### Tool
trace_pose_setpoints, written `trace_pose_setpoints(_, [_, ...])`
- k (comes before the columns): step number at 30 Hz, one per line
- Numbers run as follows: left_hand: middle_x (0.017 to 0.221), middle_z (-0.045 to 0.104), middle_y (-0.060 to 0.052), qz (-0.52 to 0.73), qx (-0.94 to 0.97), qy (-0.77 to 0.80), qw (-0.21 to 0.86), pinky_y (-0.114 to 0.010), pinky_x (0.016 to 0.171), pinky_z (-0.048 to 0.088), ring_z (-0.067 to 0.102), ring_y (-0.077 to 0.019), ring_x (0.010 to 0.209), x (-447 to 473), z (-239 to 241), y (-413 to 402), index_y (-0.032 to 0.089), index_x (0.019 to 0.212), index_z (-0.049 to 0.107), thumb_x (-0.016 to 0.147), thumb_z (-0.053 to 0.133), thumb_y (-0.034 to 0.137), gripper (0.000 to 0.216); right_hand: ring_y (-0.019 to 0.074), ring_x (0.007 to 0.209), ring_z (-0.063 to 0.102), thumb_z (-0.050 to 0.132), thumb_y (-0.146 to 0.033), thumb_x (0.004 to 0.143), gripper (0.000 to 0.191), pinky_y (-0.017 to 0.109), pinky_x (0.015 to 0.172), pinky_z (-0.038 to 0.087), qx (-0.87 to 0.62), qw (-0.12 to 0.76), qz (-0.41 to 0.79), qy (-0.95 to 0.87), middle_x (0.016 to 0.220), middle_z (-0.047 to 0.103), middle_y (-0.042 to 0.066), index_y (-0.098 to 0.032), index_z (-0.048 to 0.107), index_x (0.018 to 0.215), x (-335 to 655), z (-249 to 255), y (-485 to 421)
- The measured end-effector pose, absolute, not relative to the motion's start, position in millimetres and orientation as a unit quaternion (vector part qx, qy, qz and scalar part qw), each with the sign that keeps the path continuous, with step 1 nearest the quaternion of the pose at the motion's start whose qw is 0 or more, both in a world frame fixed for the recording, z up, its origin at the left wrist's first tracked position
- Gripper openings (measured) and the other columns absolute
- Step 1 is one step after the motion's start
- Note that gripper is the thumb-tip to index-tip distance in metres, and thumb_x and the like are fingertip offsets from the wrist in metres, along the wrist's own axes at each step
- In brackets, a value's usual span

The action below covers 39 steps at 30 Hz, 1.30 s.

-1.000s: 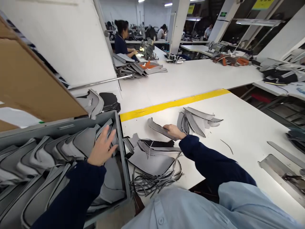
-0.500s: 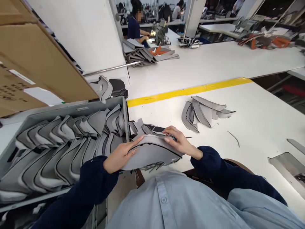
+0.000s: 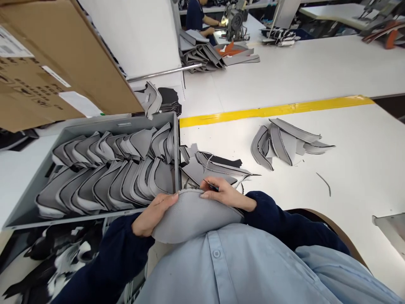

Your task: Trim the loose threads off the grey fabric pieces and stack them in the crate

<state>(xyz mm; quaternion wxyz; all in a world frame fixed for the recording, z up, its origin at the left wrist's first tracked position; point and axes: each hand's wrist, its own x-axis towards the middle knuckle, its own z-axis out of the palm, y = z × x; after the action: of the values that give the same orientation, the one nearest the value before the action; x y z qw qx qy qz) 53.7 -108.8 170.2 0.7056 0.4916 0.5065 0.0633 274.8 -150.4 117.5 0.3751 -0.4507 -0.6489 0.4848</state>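
Observation:
A curved grey fabric panel (image 3: 194,217) is held close against my body, its mesh face up. My left hand (image 3: 155,213) pinches the panel's left end, with the thumb along the upper edge. At the middle of that edge, my right hand (image 3: 220,193) is closed around a small dark tool (image 3: 211,185) that looks like thread snips, mostly hidden by the fingers. The right fingertips touch the panel's rim. Just beyond lie more grey panels with black edging (image 3: 221,169) and loose trimmings.
A grey crate (image 3: 176,156) at left holds rows of similar panels. A cardboard box (image 3: 72,63) stands behind it. More panels (image 3: 280,143) lie right of centre, near yellow tape (image 3: 272,112). Across the table, a person works at a sewing machine (image 3: 236,21).
The panel has turned so its mesh face shows, and has come nearer my body. My right hand has moved left along its edge. The view has tilted down and shifted left.

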Motion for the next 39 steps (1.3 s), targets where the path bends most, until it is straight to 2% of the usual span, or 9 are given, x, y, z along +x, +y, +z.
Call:
trace_pose_setpoints(3, [0.057,0.058,-0.001,0.076,0.469,0.534,0.699,-0.023,0.053,0.042,0.05,-0.014,0.056,52.8,170.7,-111.3,0.016,0.056,0.058,0.063,0.062,0.06,0.044,0.0172,0.08,0.051,0.024,-0.069,0.085,0.068,0.032,0.072,0.044,-0.473,0.345,0.315,-0.747,0.096,0.053,0.009,-0.013,0.048,0.117,276.4,134.0,-155.7])
trace_pose_setpoints(5, [0.061,0.06,-0.001,0.081,0.464,0.541,0.697,-0.024,0.056,0.043,0.052,-0.0154,0.06,53.7,172.1,-111.1,0.016,0.057,0.059,0.062,0.063,0.059,0.043,0.017,0.081,0.052,0.011,-0.058,0.092,0.064,0.031,0.07,0.045,-0.474,0.303,0.241,-0.791,0.1,0.052,0.01,-0.015,0.043,0.126,277.3,141.9,-157.5])
trace_pose_setpoints(8, [0.062,0.06,-0.002,0.087,0.469,0.554,0.682,-0.026,0.057,0.043,0.052,-0.0159,0.061,54.8,171.9,-110.2,0.016,0.058,0.06,0.06,0.064,0.06,0.044,0.0148,0.075,0.055,0.015,-0.044,0.097,0.049,0.026,0.062,0.044,-0.483,0.266,0.142,-0.822,0.094,0.055,0.008,-0.017,0.045,0.125,277.3,143.1,-158.8])
trace_pose_setpoints(13, [0.07,0.061,-0.004,0.122,0.504,0.597,0.612,-0.027,0.059,0.044,0.056,-0.0197,0.07,53.8,165.6,-108.4,0.016,0.063,0.061,0.062,0.061,0.063,0.046,0.0137,0.064,0.053,0.028,-0.041,0.097,0.041,0.024,0.049,0.033,-0.474,0.265,0.014,-0.84,0.079,0.059,0.005,-0.013,0.053,0.112,279.2,134.9,-162.1])
trace_pose_setpoints(17, [0.066,0.061,-0.004,0.093,0.515,0.569,0.635,-0.029,0.059,0.044,0.057,-0.0211,0.069,53.8,166.1,-106.6,0.015,0.065,0.062,0.066,0.058,0.062,0.048,0.0125,0.064,0.054,0.031,-0.041,0.097,0.038,0.024,0.049,0.031,-0.469,0.278,0.005,-0.838,0.078,0.062,0.005,-0.013,0.056,0.104,283.0,133.7,-162.4])
trace_pose_setpoints(25, [0.061,0.058,-0.002,0.084,0.496,0.522,0.689,-0.026,0.059,0.042,0.051,-0.0166,0.062,56.2,174.4,-105.8,0.015,0.059,0.061,0.062,0.062,0.063,0.047,0.011,0.064,0.057,0.03,-0.037,0.098,0.036,0.022,0.054,0.037,-0.454,0.313,0.089,-0.829,0.08,0.065,0.004,-0.014,0.059,0.101,286.0,131.3,-155.5])
trace_pose_setpoints(29, [0.061,0.056,-0.001,0.079,0.557,0.489,0.666,-0.025,0.058,0.04,0.047,-0.016,0.061,59.1,179.0,-104.6,0.017,0.059,0.058,0.071,0.056,0.058,0.042,0.0127,0.067,0.058,0.031,-0.04,0.097,0.039,0.023,0.055,0.039,-0.438,0.306,0.103,-0.839,0.085,0.065,0.006,-0.013,0.058,0.105,284.2,136.6,-150.2])
trace_pose_setpoints(35, [0.055,0.049,0.002,0.041,0.674,0.44,0.592,-0.024,0.053,0.035,0.04,-0.0135,0.055,60.9,192.3,-100.2,0.019,0.055,0.049,0.078,0.046,0.051,0.04,0.0137,0.075,0.06,0.028,-0.037,0.098,0.039,0.023,0.062,0.042,-0.417,0.292,0.144,-0.848,0.087,0.067,0.006,-0.014,0.059,0.104,288.5,146.4,-143.6])
trace_pose_setpoints(39, [0.061,0.056,0.0,0.036,0.725,0.406,0.554,-0.024,0.055,0.037,0.045,-0.0149,0.059,62.9,196.0,-96.9,0.017,0.06,0.057,0.078,0.044,0.053,0.042,0.0128,0.068,0.057,0.028,-0.041,0.098,0.041,0.023,0.054,0.037,-0.402,0.25,0.09,-0.876,0.086,0.065,0.006,-0.014,0.057,0.108,287.8,155.2,-140.5])
